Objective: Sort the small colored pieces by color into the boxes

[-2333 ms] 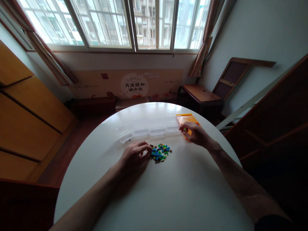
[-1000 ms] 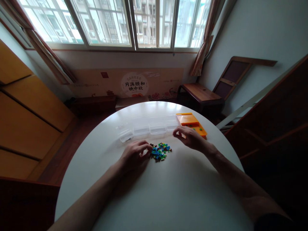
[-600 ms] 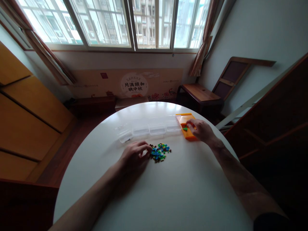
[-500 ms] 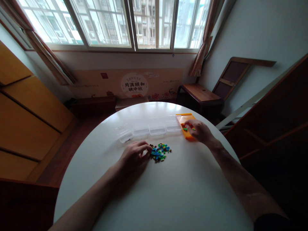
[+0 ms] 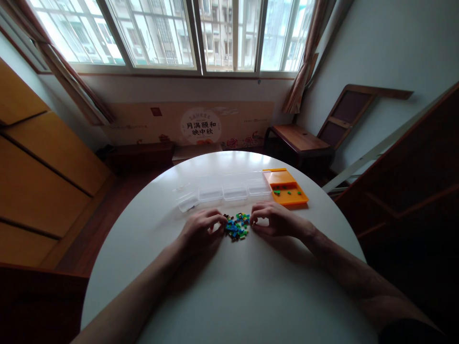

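A small pile of tiny blue, green, yellow and dark bricks (image 5: 236,226) lies on the round white table (image 5: 229,291). My left hand (image 5: 200,230) rests at the pile's left edge, fingers curled, thumb and forefinger pinched together. My right hand (image 5: 273,221) lies at the pile's right edge, its fingers bent down onto the bricks. What either pinch holds is too small to see. Beyond my right hand is an orange tray (image 5: 294,197) with several green bricks in it.
A row of clear plastic boxes (image 5: 222,191) stands behind the pile, left of the orange tray. A wooden chair (image 5: 301,138) and leaning boards are past the table's far right edge. Windows fill the far wall.
My right hand has come back from the orange tray to the right side of the brick pile. The left hand has stayed put.
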A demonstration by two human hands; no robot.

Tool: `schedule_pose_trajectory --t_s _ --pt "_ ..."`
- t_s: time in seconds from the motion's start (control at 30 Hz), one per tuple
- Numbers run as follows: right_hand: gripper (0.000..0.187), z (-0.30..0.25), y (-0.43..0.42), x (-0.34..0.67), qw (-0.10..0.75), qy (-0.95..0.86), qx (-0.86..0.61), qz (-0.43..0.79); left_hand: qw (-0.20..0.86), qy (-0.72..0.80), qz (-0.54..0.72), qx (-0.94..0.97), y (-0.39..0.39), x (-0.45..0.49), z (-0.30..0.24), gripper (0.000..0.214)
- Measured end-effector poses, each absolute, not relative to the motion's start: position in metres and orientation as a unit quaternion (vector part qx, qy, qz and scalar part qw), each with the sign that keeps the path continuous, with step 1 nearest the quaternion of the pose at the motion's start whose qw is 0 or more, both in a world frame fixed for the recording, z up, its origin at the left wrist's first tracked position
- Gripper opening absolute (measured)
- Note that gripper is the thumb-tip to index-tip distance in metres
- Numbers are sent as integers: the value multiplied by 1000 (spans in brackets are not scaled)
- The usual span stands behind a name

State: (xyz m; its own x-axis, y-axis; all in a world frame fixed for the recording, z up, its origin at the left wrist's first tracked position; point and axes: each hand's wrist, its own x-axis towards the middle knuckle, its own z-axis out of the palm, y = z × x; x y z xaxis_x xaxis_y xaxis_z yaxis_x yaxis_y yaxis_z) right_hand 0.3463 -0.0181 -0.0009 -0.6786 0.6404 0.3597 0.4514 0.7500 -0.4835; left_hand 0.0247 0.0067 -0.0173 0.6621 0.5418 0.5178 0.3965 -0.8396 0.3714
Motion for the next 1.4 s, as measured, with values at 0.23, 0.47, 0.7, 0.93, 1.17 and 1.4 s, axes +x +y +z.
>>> schedule_pose_trajectory --t_s 0.23,0.47,0.7,0.93,1.17,1.4 --pt "10 -1 -15 345 268 -899 -302 166 109 259 317 906 7 24 -16 12" --pt "8 5 3 380 346 -822 -448 54 114 262 313 906 6 20 -20 11" --pt "8 -6 27 434 273 -735 -615 -88 108 265 313 906 5 26 -13 13" --pt "7 -1 9 392 303 -828 -470 40 110 262 315 905 6 22 -18 11" --pt "10 1 -18 340 263 -906 -299 144 104 239 323 910 7 24 -17 9" --pt "9 -9 -15 338 252 -911 -303 119 87 196 319 923 2 28 -14 10"
